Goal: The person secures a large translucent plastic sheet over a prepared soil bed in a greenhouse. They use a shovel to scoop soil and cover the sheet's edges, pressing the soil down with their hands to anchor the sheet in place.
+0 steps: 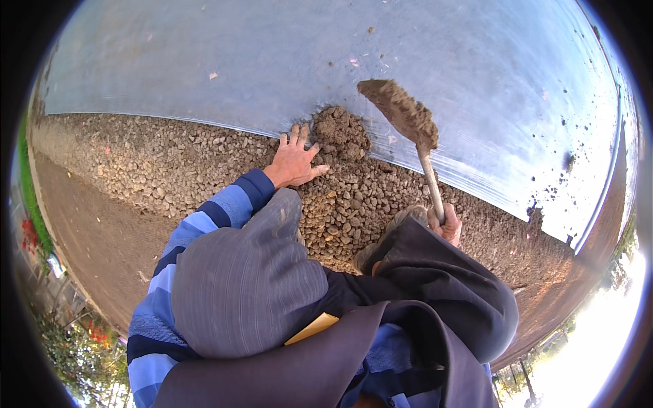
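Note:
My left hand (296,158) lies palm down with spread fingers at the edge of a plastic sheet (245,66), beside a heap of moist soil (342,132) that overlaps that edge. My right hand (449,224) is closed around the wooden handle (431,178) of a trowel. Its soil-caked blade (400,109) reaches over the sheet, to the right of the heap. The blade's underside and any load on its far side are hard to tell. Coarse, crumbly soil (336,219) lies below both hands, between my bent knees.
A band of clods (153,158) runs along the sheet's near edge, with smoother bare ground (92,204) at left. Soil crumbs (548,194) dot the sheet's right part. Green grass (33,199) and red flowers (29,237) line the far left. My shoe (367,257) rests on the soil.

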`<state>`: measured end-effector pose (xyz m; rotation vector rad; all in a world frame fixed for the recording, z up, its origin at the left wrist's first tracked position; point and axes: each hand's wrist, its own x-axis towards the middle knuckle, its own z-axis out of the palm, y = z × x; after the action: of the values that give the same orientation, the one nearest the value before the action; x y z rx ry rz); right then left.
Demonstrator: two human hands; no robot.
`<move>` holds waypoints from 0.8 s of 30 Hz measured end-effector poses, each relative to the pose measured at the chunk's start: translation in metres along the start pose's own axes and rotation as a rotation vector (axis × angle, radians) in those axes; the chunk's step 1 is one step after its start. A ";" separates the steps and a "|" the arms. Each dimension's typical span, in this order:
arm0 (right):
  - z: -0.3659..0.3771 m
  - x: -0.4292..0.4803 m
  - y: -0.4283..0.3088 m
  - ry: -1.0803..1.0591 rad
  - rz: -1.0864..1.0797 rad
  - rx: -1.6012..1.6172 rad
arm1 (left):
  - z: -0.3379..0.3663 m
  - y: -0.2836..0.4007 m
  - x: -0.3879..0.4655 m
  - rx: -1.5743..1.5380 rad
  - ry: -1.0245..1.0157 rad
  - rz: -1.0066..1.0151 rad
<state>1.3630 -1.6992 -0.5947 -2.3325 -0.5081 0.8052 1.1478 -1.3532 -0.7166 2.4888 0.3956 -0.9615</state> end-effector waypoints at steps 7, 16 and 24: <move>0.017 -0.025 0.021 -0.134 0.343 0.177 | -0.024 0.007 -0.028 0.029 -0.052 0.077; 0.025 -0.042 0.033 -0.164 0.196 0.148 | -0.033 0.027 0.009 0.127 0.362 0.449; 0.024 -0.036 0.025 -0.207 0.216 0.105 | 0.005 0.005 0.031 0.154 0.180 0.407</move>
<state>1.3245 -1.7264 -0.6107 -2.2441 -0.2937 1.1548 1.1699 -1.3565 -0.7399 2.6569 -0.1372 -0.6269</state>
